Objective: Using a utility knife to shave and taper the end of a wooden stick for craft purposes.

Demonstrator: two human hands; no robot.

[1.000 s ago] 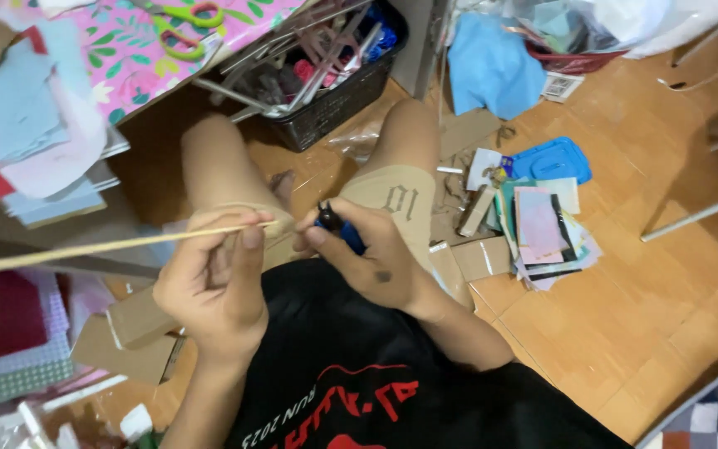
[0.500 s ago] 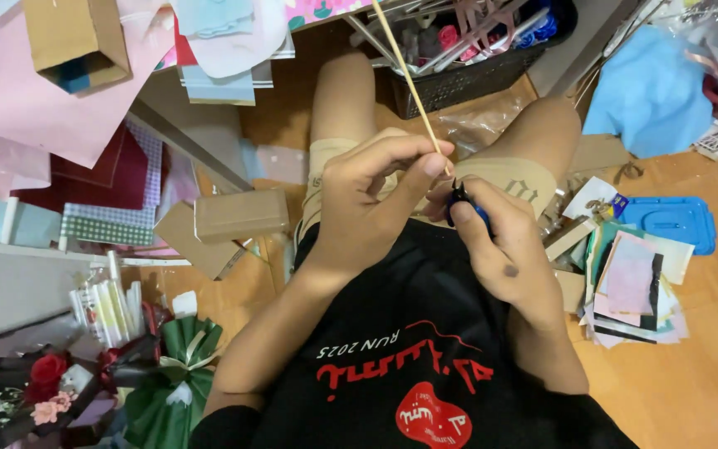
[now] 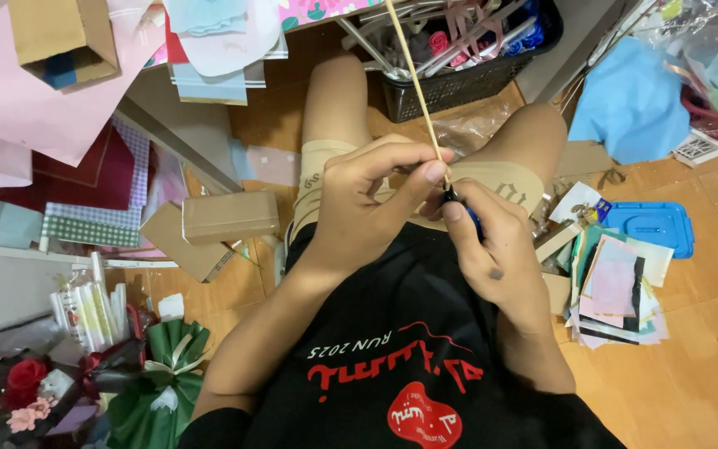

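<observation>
- The wooden floor [image 3: 691, 333] carries everything: a person sits on it with knees apart, seen from above, in a black shirt with red print and tan shorts.
- Sheets of pink paper [image 3: 35, 108] and chequered card spread across the floor's left side, with a brown cardboard box [image 3: 230, 216] lying near the left knee.
- A black basket [image 3: 459, 58] of scissors and tools stands at the floor's far edge, between the knees.
- A blue cloth [image 3: 629, 100] lies toward the far right corner; a flat blue tray [image 3: 650, 226] and a stack of paper scraps [image 3: 617, 291] sit at the right side, just beside the right leg.
- A wrapped bouquet [image 3: 60, 382] with red flowers and green paper fills the near left corner.
- The left hand [image 3: 367, 195] is closed in a pinch, thumb and forefinger grasping a thin wooden stick [image 3: 413, 71] near its lower end; the stick rises slanting toward the basket.
- The right hand [image 3: 492, 249] is clenched around a small dark-blue tool [image 3: 469, 212], its tip touching the stick's lower end; what kind of tool it is cannot be told.
- The step in hand appears to be working the stick's end with the tool, over the lap.
- The next move would call for a steady pinch and small, controlled pressure, as the thin stick could snap or slip.
</observation>
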